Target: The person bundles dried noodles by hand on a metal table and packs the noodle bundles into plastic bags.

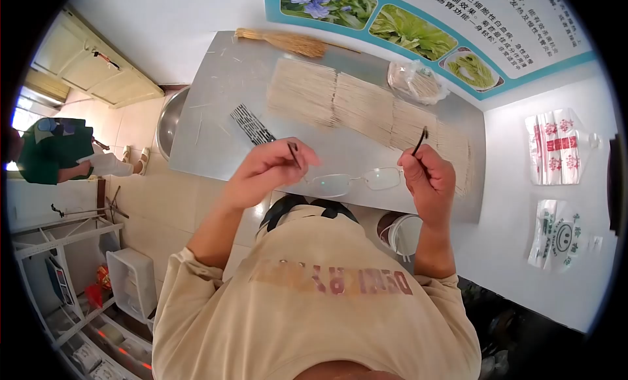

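Observation:
A pair of eyeglasses [358, 178] with thin rims and dark temple tips is stretched between my hands, in front of my chest near the table's front edge. My left hand [275, 170] pinches one temple arm, and my right hand [428, 178] grips the other, its dark tip sticking up past the fingers. Just beyond my left hand lies a black-and-white striped strip [252, 125]. Farther back, rows of thin pale sticks or strands [363, 105] cover much of the metal table [206, 134].
A straw brush [284, 42] and a plastic bag [417, 82] rest along the table's back. A bucket [400, 235] stands below the front edge. Plastic bags [555, 147] hang on the right wall. At far left is a person in green [55, 151], above a shelf rack [65, 239].

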Available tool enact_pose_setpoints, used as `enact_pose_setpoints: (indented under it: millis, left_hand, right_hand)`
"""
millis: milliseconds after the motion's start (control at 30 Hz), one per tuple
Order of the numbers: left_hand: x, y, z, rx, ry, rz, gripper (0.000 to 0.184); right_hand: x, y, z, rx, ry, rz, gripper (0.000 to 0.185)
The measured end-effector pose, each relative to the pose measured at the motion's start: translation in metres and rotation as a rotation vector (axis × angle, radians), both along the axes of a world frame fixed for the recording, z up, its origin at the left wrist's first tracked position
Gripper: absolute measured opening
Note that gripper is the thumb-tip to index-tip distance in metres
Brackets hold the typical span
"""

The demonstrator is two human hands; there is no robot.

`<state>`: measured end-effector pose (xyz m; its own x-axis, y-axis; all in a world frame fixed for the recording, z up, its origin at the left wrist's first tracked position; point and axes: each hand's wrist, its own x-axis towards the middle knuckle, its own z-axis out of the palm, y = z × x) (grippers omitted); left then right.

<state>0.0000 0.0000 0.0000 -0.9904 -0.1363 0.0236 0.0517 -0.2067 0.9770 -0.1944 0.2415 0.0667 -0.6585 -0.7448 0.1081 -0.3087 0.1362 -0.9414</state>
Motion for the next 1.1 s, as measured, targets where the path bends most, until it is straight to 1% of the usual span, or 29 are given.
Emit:
enact_pose_setpoints:
  millis: [67, 100, 167, 200, 233, 300, 333, 400, 467, 533, 600, 633, 800, 900, 1033, 1100]
  left_hand:
    - [0.010, -0.006, 0.028, 0.046, 0.301, 0.051, 0.016]
    - [0.019, 0.007, 0.037, 0.086, 0.304, 0.060, 0.016]
    - [0.033, 0.003, 0.061, -0.302, 0.382, 0.120, 0.012]
    - [0.038, 0.014, 0.076, -0.233, 0.400, 0.306, 0.010]
    - [0.041, 0.026, 0.090, -0.159, 0.420, 0.494, 0.009]
    - [0.050, 0.028, 0.110, -0.280, 0.539, 0.584, 0.009]
    - [0.054, 0.032, 0.116, -0.248, 0.595, 0.617, 0.011]
    - [0.063, 0.038, 0.134, -0.292, 0.688, 0.619, 0.022]
    - [0.068, 0.039, 0.152, -0.373, 0.728, 0.586, 0.032]
    - [0.076, 0.037, 0.163, -0.356, 0.813, 0.700, 0.025]
    - [0.084, 0.035, 0.169, -0.341, 0.867, 0.787, 0.020]
    - [0.087, 0.034, 0.171, -0.335, 0.885, 0.814, 0.018]
    - [0.092, 0.022, 0.174, -0.373, 1.488, 0.979, 0.040]
    - [0.103, 0.021, 0.174, -0.424, 1.528, 1.123, 0.041]
    - [0.089, 0.013, 0.168, -0.483, 1.274, 1.007, 0.016]
    - [0.079, 0.004, 0.154, -0.511, 1.102, 1.044, 0.010]
  right_hand:
    - [0.007, -0.009, 0.014, -0.063, 0.048, -0.007, 0.018]
    - [0.016, 0.002, 0.031, -0.023, 0.051, -0.003, 0.018]
    - [0.029, -0.001, 0.045, -0.123, 0.094, 0.011, 0.010]
    - [0.037, -0.003, 0.047, -0.231, 0.135, -0.021, 0.008]
    - [0.044, 0.002, 0.055, -0.248, 0.089, -0.050, 0.011]
    - [0.054, 0.001, 0.061, -0.522, 0.094, 0.002, 0.018]
    - [0.046, -0.001, 0.063, -0.628, 0.257, 0.139, 0.021]
    - [0.041, -0.006, 0.070, -0.789, 0.430, 0.306, 0.028]
    - [0.045, -0.010, 0.090, -0.801, 0.421, 0.386, 0.034]
    - [0.049, -0.011, 0.103, -0.821, 0.370, 0.440, 0.038]
    - [0.048, -0.007, 0.109, -0.888, 0.332, 0.446, 0.041]
    - [0.046, -0.005, 0.111, -0.894, 0.340, 0.432, 0.038]
    - [0.039, -0.002, 0.104, -0.844, 0.370, 0.343, 0.026]
    - [0.034, -0.009, 0.095, -0.814, 0.367, 0.304, 0.019]
    - [0.027, -0.024, 0.077, -0.769, 0.353, 0.226, 0.013]
    - [0.022, -0.038, 0.057, -0.730, 0.333, 0.167, 0.012]
